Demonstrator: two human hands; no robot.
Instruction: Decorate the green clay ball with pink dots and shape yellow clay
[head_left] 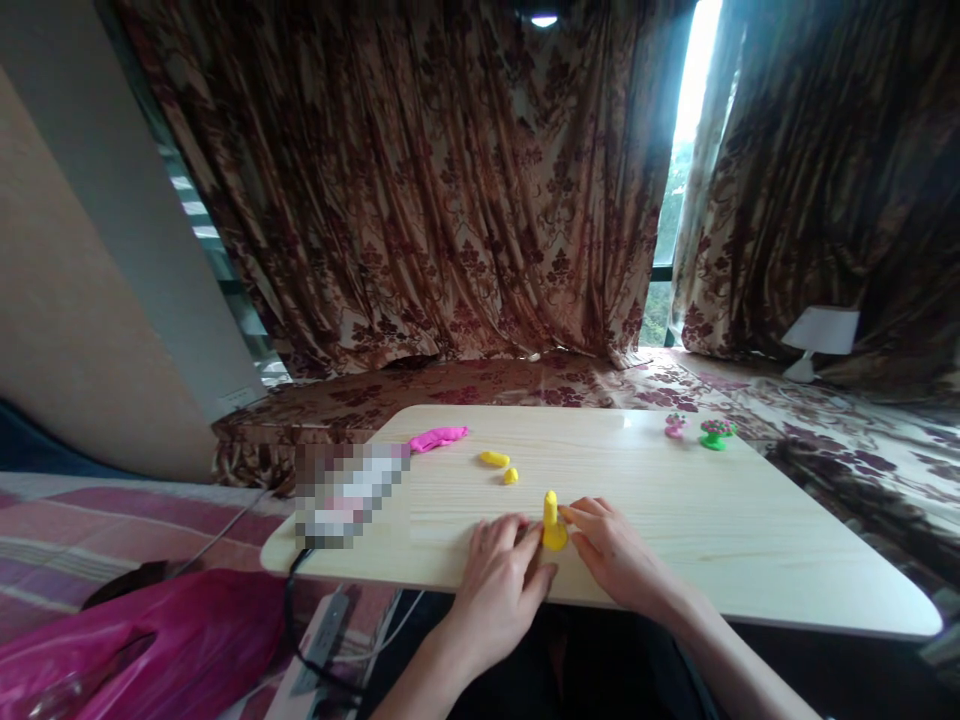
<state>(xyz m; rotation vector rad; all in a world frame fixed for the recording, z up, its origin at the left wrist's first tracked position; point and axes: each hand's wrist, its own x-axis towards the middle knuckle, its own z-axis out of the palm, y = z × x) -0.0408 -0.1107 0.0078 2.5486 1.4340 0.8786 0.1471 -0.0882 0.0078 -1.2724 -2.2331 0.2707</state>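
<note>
A yellow piece of modelling clay [553, 528], a flat round base with a thick stem, stands upright on the pale wooden table [637, 465]. My left hand [501, 565] reaches it from the left, its fingers curled and pressed to the side of the base. From the right, my right hand [611, 545] has its index fingertip at the stem and its thumb beside the base. Beyond them lie a yellow clay roll [494, 459] and a small yellow lump [511, 477]. Farther left is a strip of pink clay [439, 438].
A pink clay figure [675, 426] and a green one with a dotted cap [718, 433] stand at the table's far right. A blurred-out object [352, 497] occupies the left side, with a black cable [291, 600] running off the edge. A lamp [821, 332] stands behind.
</note>
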